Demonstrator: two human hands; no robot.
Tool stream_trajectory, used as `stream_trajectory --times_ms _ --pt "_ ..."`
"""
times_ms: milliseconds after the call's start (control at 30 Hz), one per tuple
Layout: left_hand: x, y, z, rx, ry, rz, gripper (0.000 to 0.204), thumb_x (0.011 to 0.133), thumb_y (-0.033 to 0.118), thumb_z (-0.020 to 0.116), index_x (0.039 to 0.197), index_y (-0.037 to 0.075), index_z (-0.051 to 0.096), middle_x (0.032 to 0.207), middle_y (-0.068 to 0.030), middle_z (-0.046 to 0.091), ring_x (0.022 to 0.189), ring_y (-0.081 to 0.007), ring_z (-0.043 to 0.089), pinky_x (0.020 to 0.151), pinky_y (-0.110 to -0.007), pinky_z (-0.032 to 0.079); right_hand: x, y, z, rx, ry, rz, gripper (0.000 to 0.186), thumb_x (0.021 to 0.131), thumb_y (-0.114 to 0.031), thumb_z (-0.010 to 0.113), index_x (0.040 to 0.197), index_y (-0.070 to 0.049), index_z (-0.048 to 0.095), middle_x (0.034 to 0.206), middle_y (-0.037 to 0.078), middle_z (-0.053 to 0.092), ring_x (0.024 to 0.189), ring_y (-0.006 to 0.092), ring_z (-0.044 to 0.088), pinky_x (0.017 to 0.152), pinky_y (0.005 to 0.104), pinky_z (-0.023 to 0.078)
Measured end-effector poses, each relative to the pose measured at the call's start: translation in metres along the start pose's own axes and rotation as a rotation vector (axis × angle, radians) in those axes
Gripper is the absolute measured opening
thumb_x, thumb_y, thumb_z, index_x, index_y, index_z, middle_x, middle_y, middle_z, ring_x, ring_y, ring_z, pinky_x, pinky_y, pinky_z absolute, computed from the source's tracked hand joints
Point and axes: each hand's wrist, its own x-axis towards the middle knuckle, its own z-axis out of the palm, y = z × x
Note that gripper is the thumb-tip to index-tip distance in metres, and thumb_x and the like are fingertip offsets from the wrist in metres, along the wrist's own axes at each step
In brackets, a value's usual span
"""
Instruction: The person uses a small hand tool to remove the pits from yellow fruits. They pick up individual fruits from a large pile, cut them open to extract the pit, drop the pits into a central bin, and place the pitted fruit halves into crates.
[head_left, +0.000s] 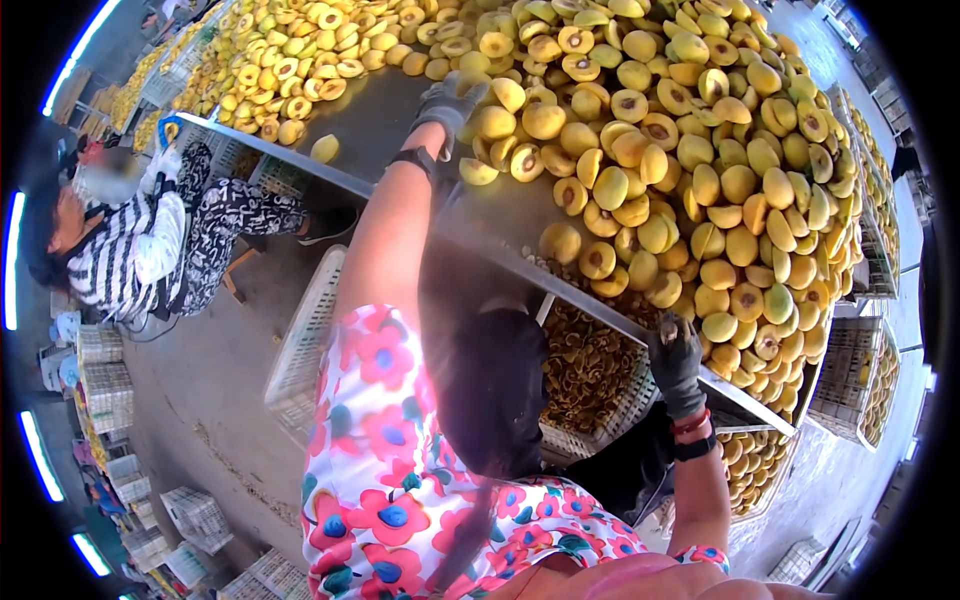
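Halved yellow peaches (640, 150), several with brown pit hollows showing, are heaped over a metal table. My left hand (450, 105), in a grey glove, reaches out to the left edge of the large heap, its fingers stretched against the fruit and slightly blurred. At the table's near edge is my right hand (677, 365), also gloved in grey. Its fingers are closed around something small and brownish at the tips, which I cannot make out. Peach halves lie just beyond it.
Below the table edge stands a crate (640, 390) of brown scraps. A white plastic crate (305, 325) is on the floor to the left. Another person (140, 235) sits at the left, near the table's raised metal rim (270, 150). Fruit-filled crates (850, 380) stand at right.
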Motion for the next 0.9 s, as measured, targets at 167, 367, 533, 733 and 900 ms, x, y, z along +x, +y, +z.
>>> stream_trajectory --times_ms 167,367,533,733,900 --pt "0.021 0.002 0.029 -0.165 -0.031 0.02 0.075 0.078 0.061 0.05 0.137 0.019 0.03 0.136 -0.0166 0.037 0.125 -0.0324 0.036 0.102 -0.038 0.032 0.006 -0.007 0.006 0.123 0.06 0.053 0.018 0.071 -0.006 0.061 0.087 -0.003 0.052 0.084 0.014 0.06 0.075 0.0327 0.058 0.065 0.0395 0.048" --pt "0.015 0.04 0.04 -0.119 -0.295 0.221 0.073 0.078 0.059 0.054 0.133 0.014 0.039 0.132 -0.016 0.043 0.124 -0.0311 0.039 0.102 -0.036 0.032 0.007 -0.013 0.002 0.156 0.073 0.04 0.017 0.069 -0.004 0.061 0.083 -0.005 0.053 0.085 0.012 0.06 0.074 0.0324 0.059 0.064 0.0382 0.049" --pt "-0.019 0.05 0.053 -0.19 -0.319 0.254 0.082 0.075 0.055 0.062 0.139 0.017 0.027 0.138 -0.018 0.035 0.125 -0.0336 0.037 0.102 -0.038 0.032 0.002 -0.006 0.007 0.137 0.074 -0.025 0.026 0.069 -0.003 0.062 0.091 -0.003 0.049 0.087 0.015 0.058 0.076 0.0339 0.057 0.066 0.0387 0.048" --pt "-0.073 0.113 0.002 -0.068 -0.379 0.619 0.081 0.076 0.056 0.059 0.138 0.017 0.024 0.12 -0.0217 0.049 0.112 -0.0373 0.048 0.097 -0.04 0.037 -0.001 -0.007 0.007 0.093 0.094 0.039 0.018 0.07 -0.007 0.061 0.086 -0.003 0.054 0.085 0.014 0.059 0.075 0.0341 0.057 0.066 0.0399 0.048" --pt "-0.058 0.104 -0.005 -0.103 -0.322 0.746 0.061 0.083 0.054 0.049 0.128 0.012 0.043 0.118 -0.0175 0.053 0.111 -0.0331 0.048 0.096 -0.038 0.037 0.001 -0.003 0.003 0.012 -0.053 0.015 0.029 0.072 -0.008 0.06 0.1 -0.003 0.053 0.089 0.016 0.057 0.084 0.0337 0.056 0.071 0.0406 0.047"
